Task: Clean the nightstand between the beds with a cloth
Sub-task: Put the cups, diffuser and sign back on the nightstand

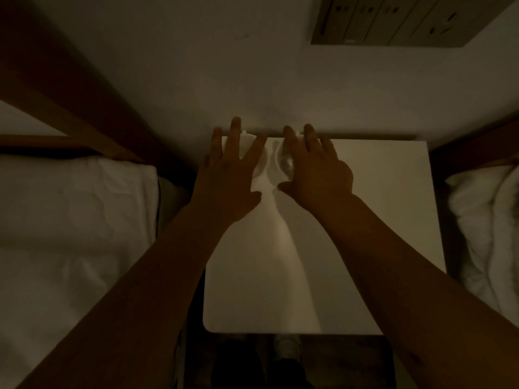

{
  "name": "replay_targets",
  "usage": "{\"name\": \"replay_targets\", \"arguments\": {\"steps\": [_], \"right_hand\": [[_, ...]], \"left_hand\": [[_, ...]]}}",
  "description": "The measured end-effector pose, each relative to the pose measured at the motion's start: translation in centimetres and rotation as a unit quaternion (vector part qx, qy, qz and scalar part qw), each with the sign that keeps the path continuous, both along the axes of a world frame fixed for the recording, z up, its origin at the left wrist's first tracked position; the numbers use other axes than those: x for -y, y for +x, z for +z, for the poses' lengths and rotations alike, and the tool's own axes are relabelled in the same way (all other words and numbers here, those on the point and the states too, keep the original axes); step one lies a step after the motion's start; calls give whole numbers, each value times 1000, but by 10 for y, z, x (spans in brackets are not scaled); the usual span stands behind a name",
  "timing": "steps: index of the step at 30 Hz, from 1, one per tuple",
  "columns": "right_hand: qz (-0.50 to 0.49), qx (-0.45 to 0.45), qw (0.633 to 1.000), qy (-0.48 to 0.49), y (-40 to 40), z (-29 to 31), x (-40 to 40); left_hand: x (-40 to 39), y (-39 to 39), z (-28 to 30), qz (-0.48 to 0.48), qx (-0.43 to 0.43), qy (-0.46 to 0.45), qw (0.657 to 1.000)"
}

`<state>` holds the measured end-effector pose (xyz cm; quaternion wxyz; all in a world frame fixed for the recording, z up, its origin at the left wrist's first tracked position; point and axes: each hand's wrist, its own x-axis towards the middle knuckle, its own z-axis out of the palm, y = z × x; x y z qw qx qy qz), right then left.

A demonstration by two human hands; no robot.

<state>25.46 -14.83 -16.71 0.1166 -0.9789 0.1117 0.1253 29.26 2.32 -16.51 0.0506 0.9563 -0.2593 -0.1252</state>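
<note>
- Forearms, bare, reach away from the camera over the white nightstand (379, 220), the desk of this job, which stands between a bed with white bedding (70, 220) on the left and a pillow (488, 226) on the right.
- Left hand (233, 175) lies with fingers spread and fairly straight over a white cup (248, 144) at the far left corner of the desk; the grip looks released, resting on top rather than clasping.
- Right hand (317, 169) covers a clear glass (283, 161) just beside the cup; thumb and fingers curl round its rim, so this grip seems to be grasping it, though the dim light leaves some doubt.
- No cloth shows anywhere in view.
- Cup and glass probably are light but rigid and breakable, and the glass likely slippery; take each round its side wall, thumb opposite fingers, rather than by the rim from above.
- Beneath both grips the desk top is flat, hard and smooth, so a cloth should glide easily; firm flat pressure is what it wants.
- Beyond the fingertips the wall (168, 66) meets the desk closely, so wiping that back edge calls for care.
- Above, a panel of switches and sockets (393, 21) is set in the wall.
</note>
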Motion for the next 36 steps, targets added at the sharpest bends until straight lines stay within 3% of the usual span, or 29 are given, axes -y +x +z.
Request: {"name": "replay_targets", "arguments": {"steps": [4,18,27,36], "right_hand": [[13,-14,1000,12,-20,3,0],[40,43,998,-25,-77,32,-28],[133,46,990,27,-76,50,-89],[262,4,960,96,-79,54,-177]], "left_hand": [[-16,-17,2,35,15,-62,997],[-70,-70,39,126,-12,-70,989],[-127,-107,48,262,-58,-88,959],[-204,-154,55,342,-30,-48,938]]}}
